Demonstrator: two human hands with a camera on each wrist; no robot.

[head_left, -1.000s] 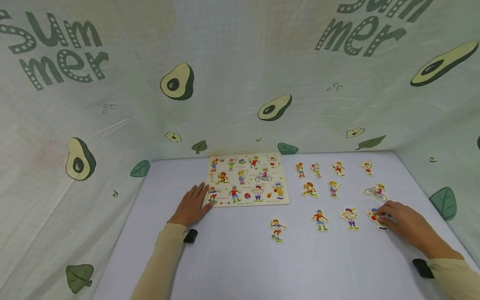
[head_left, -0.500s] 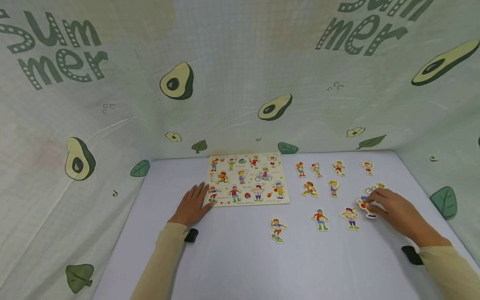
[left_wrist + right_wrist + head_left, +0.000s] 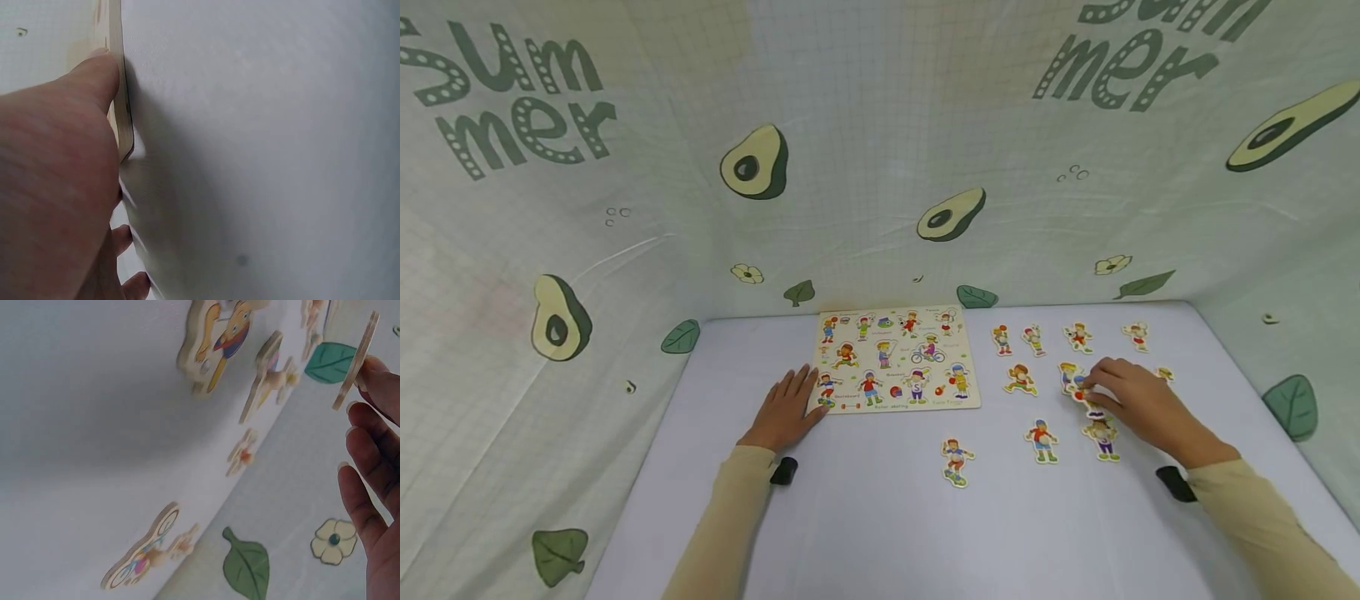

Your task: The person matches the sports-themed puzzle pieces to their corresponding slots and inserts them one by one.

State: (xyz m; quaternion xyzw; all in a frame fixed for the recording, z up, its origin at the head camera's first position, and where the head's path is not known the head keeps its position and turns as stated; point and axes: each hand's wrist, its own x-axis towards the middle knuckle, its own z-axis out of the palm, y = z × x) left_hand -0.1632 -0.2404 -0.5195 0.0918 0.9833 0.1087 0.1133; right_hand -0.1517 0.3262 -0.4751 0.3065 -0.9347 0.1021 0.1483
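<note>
My right hand [image 3: 1138, 408] pinches a flat wooden puzzle piece [image 3: 1080, 396], a sporty figure with a blue cap and red ball. In the right wrist view this piece appears edge-on between thumb and fingers, lifted over the table. It overlaps the purple-trousered fishing-rod piece [image 3: 1066, 373] and the purple-capped baseball piece [image 3: 1105, 442] in the head view. At the left, my left hand [image 3: 778, 417] lies with straight fingers at the near left corner of the puzzle board [image 3: 940, 407], printed with sports figures. Its thumb [image 3: 100, 78] touches the board's wooden edge in the left wrist view.
Other loose pieces lie right of the board, among them a runner [image 3: 1020, 380], a roller skater [image 3: 1041, 442] and a cyclist [image 3: 140, 553] partly behind my right hand. A skateboarder piece [image 3: 955, 462] lies nearer the front. An avocado-print cloth [image 3: 850, 208] rises behind the table.
My right hand has picked up the red-ball piece from the right end of the front row and carried it left and slightly back. My left hand has stayed at the board.
</note>
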